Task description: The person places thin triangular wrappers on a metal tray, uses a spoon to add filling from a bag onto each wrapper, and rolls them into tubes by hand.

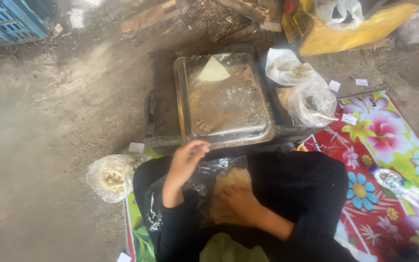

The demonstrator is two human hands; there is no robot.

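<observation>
Pressing my right hand [241,204] flat, fingers spread, on the pastry sheets [229,191] below the metal tray [183,97], I lift my unclenched, empty left hand [185,162] gently to avoid tearing.

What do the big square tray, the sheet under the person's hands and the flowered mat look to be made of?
Tray: metal, probably steel or aluminium; dull grey shine, rolled rim, dusted with flour-like powder.
Sheet: thin clear plastic film; crinkled, with glossy highlights.
Flowered mat: looks like printed plastic or oilcloth; smooth, bright, slightly glossy, though woven fabric can't be ruled out.
</observation>
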